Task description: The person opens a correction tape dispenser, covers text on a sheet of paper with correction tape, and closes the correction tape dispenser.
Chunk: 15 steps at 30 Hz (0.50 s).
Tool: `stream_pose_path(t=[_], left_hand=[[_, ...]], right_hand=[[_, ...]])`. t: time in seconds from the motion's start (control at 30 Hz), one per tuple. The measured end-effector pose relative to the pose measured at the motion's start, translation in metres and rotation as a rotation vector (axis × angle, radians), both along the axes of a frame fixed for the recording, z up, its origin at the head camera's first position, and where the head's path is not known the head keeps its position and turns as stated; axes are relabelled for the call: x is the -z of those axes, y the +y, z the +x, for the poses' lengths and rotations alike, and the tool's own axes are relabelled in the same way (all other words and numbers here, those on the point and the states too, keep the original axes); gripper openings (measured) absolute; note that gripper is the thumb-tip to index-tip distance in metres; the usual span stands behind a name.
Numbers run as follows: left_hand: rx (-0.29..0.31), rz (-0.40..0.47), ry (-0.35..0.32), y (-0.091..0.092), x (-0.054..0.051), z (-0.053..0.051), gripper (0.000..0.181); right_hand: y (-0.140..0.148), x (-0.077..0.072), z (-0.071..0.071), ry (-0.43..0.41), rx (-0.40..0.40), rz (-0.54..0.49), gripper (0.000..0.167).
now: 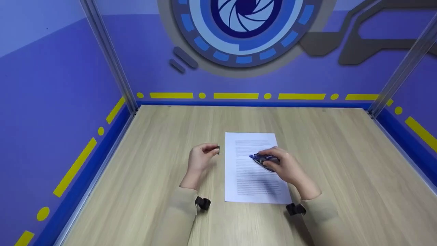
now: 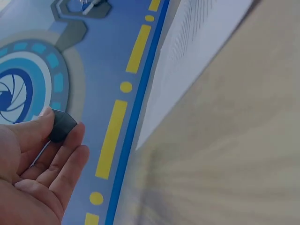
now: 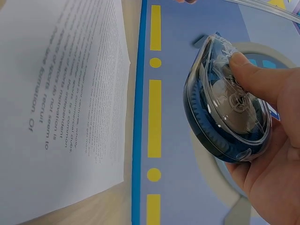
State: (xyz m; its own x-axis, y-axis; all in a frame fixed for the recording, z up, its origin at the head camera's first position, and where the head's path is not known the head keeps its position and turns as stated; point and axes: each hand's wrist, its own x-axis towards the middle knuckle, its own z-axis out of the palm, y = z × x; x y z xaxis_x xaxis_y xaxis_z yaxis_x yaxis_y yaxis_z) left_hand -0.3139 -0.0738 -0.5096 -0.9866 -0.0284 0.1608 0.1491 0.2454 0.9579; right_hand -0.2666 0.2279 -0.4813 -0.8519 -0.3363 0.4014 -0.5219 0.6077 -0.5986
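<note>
In my right hand [image 1: 285,167] I hold a correction tape [image 3: 227,103] with a clear casing, thumb on one side and fingers round the other. Its narrow tip points left, above a printed sheet of paper [image 1: 252,188]. Between the thumb and fingertips of my left hand [image 1: 200,159] I pinch a small dark cap [image 2: 62,126], just left of the sheet and apart from it. The cap's far side is hidden by the fingers. Lines of text cover the sheet, which lies flat on the table.
The wooden table [image 1: 136,171] is bounded by a blue back wall [image 1: 153,71] and side walls with yellow markings. Metal posts [image 1: 109,54] stand at the back corners. A black strap device [image 1: 203,203] sits at the left wrist, another [image 1: 295,209] at the right.
</note>
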Motion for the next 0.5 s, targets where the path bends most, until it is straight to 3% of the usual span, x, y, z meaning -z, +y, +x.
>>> stream_pose_path(t=[0.17,0.37,0.5], left_hand=[[-0.075,-0.013,-0.070,-0.011,0.007,-0.005,0.016],[-0.115,-0.060,-0.129,-0.021,0.016,-0.009,0.016],[-0.138,-0.110,-0.150,-0.026,0.016,-0.008,0.015]], right_hand=[[0.000,0.001,0.000,-0.010,0.014,0.010,0.032],[0.001,0.002,-0.001,-0.028,0.035,0.028,0.031],[0.001,0.002,-0.001,-0.031,0.034,0.035,0.031]])
